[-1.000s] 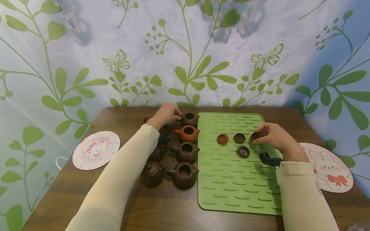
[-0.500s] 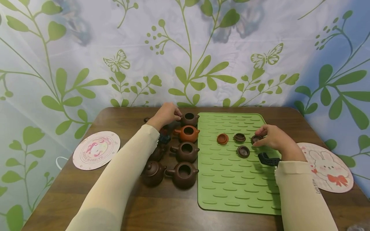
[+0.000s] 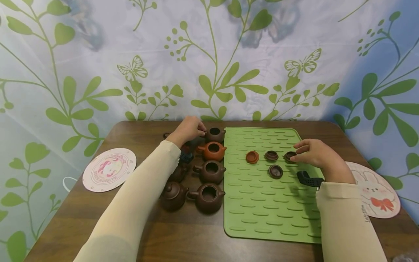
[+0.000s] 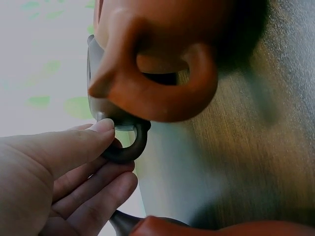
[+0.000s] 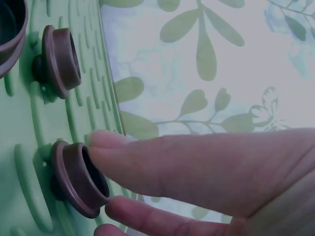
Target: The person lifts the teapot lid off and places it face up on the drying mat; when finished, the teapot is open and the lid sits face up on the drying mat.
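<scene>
At the back of the row, my left hand (image 3: 188, 130) pinches the handle of a dark brown teapot (image 3: 215, 137) that has no lid on. The left wrist view shows thumb and fingertips at its looped handle (image 4: 129, 150). An orange teapot (image 3: 214, 150) stands just in front, also lidless. On the green mat my right hand (image 3: 315, 154) is beside a dark teapot lid (image 3: 289, 157). That lid (image 5: 78, 178) lies with its hollow side up, the thumb and fingers spread close to its rim. Whether they still touch it is hard to tell.
More dark lids (image 3: 271, 155) (image 3: 275, 171) and an orange lid (image 3: 252, 157) lie on the green mat (image 3: 262, 218). Nearer me stand dark teapots (image 3: 211, 173) (image 3: 207, 198), and a lidded teapot (image 3: 172, 196) to their left. Round placemats (image 3: 109, 170) (image 3: 376, 191) flank the table.
My right hand set the dark lid down slightly to the right on the mat, then its fingers loosened and drew back rightward. The left hand has kept still at the teapot.
</scene>
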